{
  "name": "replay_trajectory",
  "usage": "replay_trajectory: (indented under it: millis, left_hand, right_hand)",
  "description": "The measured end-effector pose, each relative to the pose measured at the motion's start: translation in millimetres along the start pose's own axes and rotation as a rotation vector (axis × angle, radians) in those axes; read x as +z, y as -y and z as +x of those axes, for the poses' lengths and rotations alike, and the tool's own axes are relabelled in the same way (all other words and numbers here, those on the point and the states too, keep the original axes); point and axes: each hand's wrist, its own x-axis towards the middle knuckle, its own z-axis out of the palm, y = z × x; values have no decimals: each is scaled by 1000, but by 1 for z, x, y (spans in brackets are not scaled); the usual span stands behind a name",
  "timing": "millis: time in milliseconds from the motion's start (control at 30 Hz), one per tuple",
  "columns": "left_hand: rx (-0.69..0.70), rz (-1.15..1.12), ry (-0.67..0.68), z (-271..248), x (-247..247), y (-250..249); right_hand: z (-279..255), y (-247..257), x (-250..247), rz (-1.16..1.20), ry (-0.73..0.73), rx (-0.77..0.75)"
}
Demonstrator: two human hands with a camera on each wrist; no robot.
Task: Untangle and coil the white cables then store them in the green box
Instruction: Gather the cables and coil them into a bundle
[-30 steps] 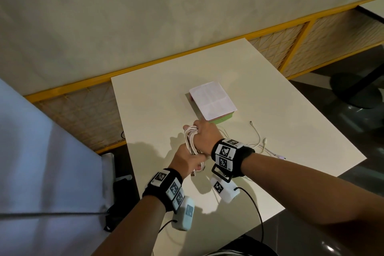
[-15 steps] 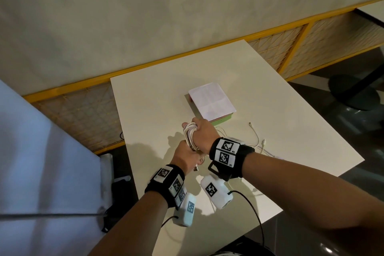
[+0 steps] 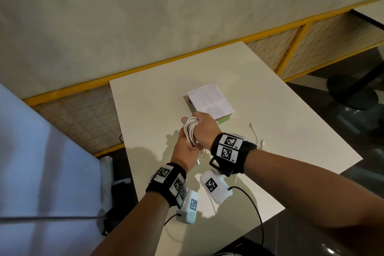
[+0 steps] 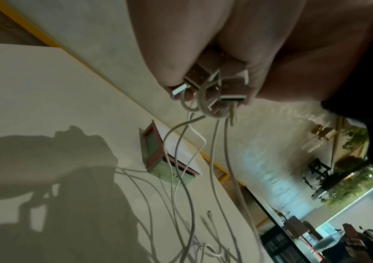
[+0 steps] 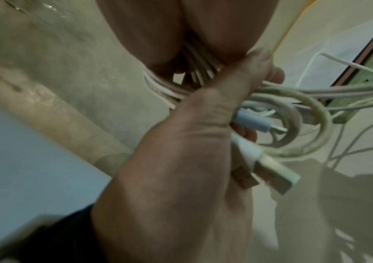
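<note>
Coil of white cables (image 3: 190, 132) gaining loops since a second ago, winding nearly done. Being held above the tabletop (image 3: 145, 106), long axis running 12 to 6. Right hand (image 3: 204, 129) fingers gripping the upper loops; left hand (image 3: 185, 153) fingers clamping the USB plugs (image 4: 212, 80). Loose tails (image 3: 256, 138) trailing toward 3 o'clock, green box (image 3: 225, 119) closed at 1 o'clock.

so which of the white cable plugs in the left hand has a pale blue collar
The small plug with the pale blue collar, nearest the left hand's thumb tip; the flat USB plugs nearer the wrist have white collars.
</note>
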Motion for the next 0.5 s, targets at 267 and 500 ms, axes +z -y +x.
replay_trajectory:
  millis: [267, 500]
  left_hand:
    - [-10, -2, 58, 4, -9, -2]
    - [-4, -148, 129, 3, -11, 0]
  right_hand:
    - [7, -1, 1, 63, 34, 13]
    - [9, 1, -1, 36, 64, -7]
